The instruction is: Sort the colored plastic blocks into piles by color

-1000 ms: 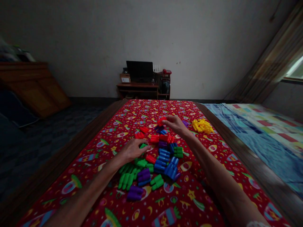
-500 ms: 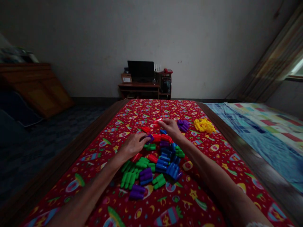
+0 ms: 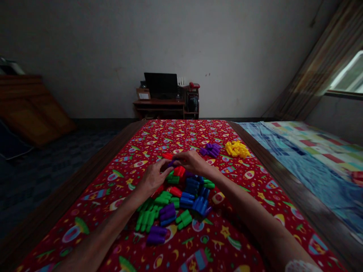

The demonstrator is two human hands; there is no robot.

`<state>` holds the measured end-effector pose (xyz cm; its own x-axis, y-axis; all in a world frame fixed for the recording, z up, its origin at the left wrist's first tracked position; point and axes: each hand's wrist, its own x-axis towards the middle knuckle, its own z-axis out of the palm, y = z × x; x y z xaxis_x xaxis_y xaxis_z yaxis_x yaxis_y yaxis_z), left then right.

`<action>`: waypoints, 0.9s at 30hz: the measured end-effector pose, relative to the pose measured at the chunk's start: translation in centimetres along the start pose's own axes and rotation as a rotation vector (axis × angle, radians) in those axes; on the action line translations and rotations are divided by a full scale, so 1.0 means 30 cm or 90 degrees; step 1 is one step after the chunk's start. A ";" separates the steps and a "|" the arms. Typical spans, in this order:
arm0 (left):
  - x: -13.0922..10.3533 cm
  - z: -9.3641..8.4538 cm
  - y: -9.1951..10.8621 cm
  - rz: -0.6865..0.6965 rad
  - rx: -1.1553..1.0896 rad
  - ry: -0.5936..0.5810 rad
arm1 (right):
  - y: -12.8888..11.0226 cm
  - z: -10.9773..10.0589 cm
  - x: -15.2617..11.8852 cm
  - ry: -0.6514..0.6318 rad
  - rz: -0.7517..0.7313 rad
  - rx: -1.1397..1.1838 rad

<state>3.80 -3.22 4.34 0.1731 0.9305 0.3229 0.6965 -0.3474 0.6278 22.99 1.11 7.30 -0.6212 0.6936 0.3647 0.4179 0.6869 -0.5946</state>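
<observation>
My left hand point(image 3: 154, 175) is closed, its fingertips pinching a small purple plastic toy block point(image 3: 171, 163) over the far left of a mixed pile. My right hand point(image 3: 193, 162) meets it from the right, fingers closed on the same block. A red block point(image 3: 167, 155) shows just beyond the fingertips. Below and around the hands lie red blocks point(image 3: 179, 172), green blocks point(image 3: 146, 220), blue blocks point(image 3: 200, 204) and purple blocks point(image 3: 156, 235). The fingers hide part of the held block.
A heap of purple blocks point(image 3: 210, 150) and a heap of yellow blocks point(image 3: 237, 149) sit apart at the far right of the red patterned tablecloth point(image 3: 181, 132). A bed point(image 3: 283, 158) stands to the right. Beyond the table is a desk with a monitor point(image 3: 160, 85).
My right hand has moved left and nearer, from beyond the pile to the purple block in my left hand. The bright red piece at its fingertips no longer shows there. The view has turned slightly right.
</observation>
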 end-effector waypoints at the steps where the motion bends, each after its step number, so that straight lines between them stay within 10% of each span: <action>1: -0.001 0.001 -0.001 0.000 0.004 0.007 | 0.019 -0.019 0.001 0.036 0.021 -0.021; 6: 0.000 0.001 -0.017 0.094 0.035 0.041 | 0.208 -0.142 -0.034 0.290 0.198 -0.165; 12: -0.016 -0.002 0.023 0.206 0.063 -0.071 | 0.353 -0.189 -0.108 0.185 0.293 -0.312; 19: -0.127 0.034 0.110 0.353 0.078 -0.273 | 0.254 -0.190 -0.079 0.204 0.244 -0.345; 27: -0.125 0.044 0.086 0.258 0.225 -0.233 | 0.016 -0.170 -0.039 -0.249 0.129 -0.269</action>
<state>5.86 -7.46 3.83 0.6532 0.7345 0.1838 0.7024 -0.6785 0.2153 27.30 1.76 10.24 -0.6653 0.7439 -0.0635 0.7307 0.6313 -0.2599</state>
